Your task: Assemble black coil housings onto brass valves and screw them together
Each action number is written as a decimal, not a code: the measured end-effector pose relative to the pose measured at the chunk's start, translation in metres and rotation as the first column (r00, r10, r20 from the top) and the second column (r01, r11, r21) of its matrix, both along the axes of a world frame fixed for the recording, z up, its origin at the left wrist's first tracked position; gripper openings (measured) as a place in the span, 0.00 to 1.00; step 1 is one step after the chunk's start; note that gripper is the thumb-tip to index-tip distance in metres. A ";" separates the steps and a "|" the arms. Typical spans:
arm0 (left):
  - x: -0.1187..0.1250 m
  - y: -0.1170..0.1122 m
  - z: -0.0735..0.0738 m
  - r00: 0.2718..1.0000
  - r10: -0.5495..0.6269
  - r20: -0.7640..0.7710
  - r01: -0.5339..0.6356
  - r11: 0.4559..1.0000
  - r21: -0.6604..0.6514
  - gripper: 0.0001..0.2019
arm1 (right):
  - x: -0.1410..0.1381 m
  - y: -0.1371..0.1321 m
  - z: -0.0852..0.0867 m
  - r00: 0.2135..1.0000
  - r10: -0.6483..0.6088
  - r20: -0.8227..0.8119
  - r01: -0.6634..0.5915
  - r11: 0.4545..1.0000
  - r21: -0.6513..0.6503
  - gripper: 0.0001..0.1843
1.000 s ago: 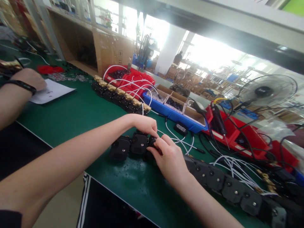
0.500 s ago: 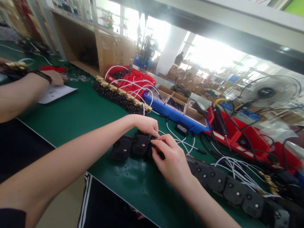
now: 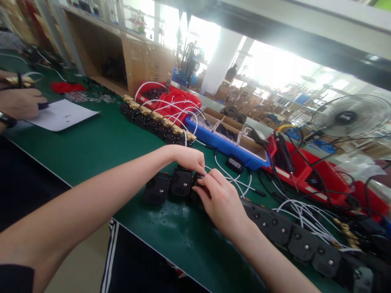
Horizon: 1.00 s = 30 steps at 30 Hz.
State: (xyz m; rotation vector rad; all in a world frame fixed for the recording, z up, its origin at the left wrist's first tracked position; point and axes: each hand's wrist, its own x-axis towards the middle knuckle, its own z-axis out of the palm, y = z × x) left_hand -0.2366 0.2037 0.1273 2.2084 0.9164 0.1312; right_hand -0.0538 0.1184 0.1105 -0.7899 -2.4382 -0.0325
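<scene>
My left hand is closed, its fingertips bent down onto a black boxy unit in a row of like units. Beside it my right hand pinches at the same unit, thumb and fingers together. What lies between the fingers is hidden. Left of the hands two black units with a small silver screw each lie face up. The row goes on to the lower right as black housings, partly covered by my right forearm.
Behind stand a row of brass-topped units with white cables, a blue tray of small parts and red bins with an electric screwdriver. At left a co-worker's hand holds a pen over white paper.
My hands stay at the same unit, and my right fingers have shifted slightly. The co-worker's hand has drawn back left from the small parts to the paper.
</scene>
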 end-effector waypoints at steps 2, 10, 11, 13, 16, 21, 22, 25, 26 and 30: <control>0.000 0.000 0.000 1.000 -0.010 0.016 0.010 1.000 0.008 0.17 | -0.001 -0.001 -0.003 0.999 -0.025 -0.025 0.026 1.000 0.002 0.07; 0.002 0.002 -0.002 1.000 -0.028 0.003 0.027 0.999 0.029 0.16 | 0.000 0.002 0.003 0.998 0.056 0.040 -0.056 0.998 0.003 0.06; 0.002 0.002 -0.003 1.000 -0.027 0.000 0.027 0.999 0.030 0.16 | 0.000 0.004 0.005 0.996 0.067 0.062 -0.067 0.998 -0.003 0.05; 0.002 0.003 -0.003 1.000 -0.025 -0.007 0.025 0.999 0.030 0.16 | 0.002 0.007 0.008 0.991 0.080 0.107 -0.079 0.997 -0.016 0.05; 0.003 0.003 -0.003 0.999 -0.025 -0.021 0.026 0.999 0.019 0.15 | 0.002 0.012 0.014 0.975 0.101 0.198 -0.096 0.995 -0.031 0.05; 0.003 0.003 -0.002 0.999 -0.012 -0.039 0.013 1.000 0.009 0.11 | -0.002 0.019 0.028 0.906 0.182 0.382 -0.167 0.983 -0.074 0.07; 0.004 0.003 -0.001 0.999 -0.009 -0.043 0.010 1.000 0.008 0.10 | -0.002 0.020 0.031 0.889 0.196 0.414 -0.177 0.981 -0.083 0.07; 0.005 0.002 0.001 0.998 -0.006 -0.063 0.006 1.000 0.001 0.09 | -0.005 0.025 0.039 0.842 0.229 0.488 -0.205 0.973 -0.103 0.09; 0.005 0.002 0.002 0.998 -0.007 -0.070 0.006 1.000 -0.002 0.09 | -0.006 0.026 0.042 0.827 0.243 0.507 -0.218 0.970 -0.110 0.09; 0.007 0.000 0.004 0.996 -0.008 -0.084 0.008 1.000 -0.003 0.11 | -0.009 0.030 0.047 0.783 0.294 0.548 -0.271 0.954 -0.125 0.07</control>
